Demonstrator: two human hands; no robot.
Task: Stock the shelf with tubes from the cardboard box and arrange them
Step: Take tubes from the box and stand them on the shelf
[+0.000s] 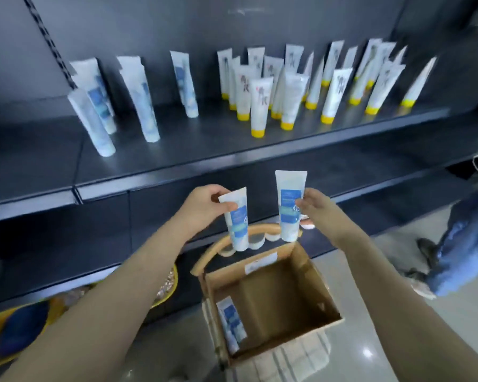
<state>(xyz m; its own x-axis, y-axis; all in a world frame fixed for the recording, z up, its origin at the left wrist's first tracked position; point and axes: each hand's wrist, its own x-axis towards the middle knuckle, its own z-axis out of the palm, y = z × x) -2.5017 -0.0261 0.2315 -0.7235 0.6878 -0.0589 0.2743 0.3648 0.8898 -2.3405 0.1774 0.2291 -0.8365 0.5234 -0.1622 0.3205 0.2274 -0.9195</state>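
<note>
STEP: a blue-labelled tube is pinched at its crimp by the left hand, a second tube by the fingers of the right hand, both held above the cardboard box | LEFT: a last tube is seen inside | NEXT: both are likely to be stood cap-down beside the matching tubes on the shelf.

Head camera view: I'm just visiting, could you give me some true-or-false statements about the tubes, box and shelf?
1. Each hand holds a tube: left hand the left tube, right hand the right tube. True.
2. The cardboard box is packed full. False: only one boxed tube shows, leaning at its left wall.
3. Yellow-capped tubes stand on the shelf, right of the white-capped tubes. True.
4. The yellow-capped tubes stand caps up. False: caps down.
</note>
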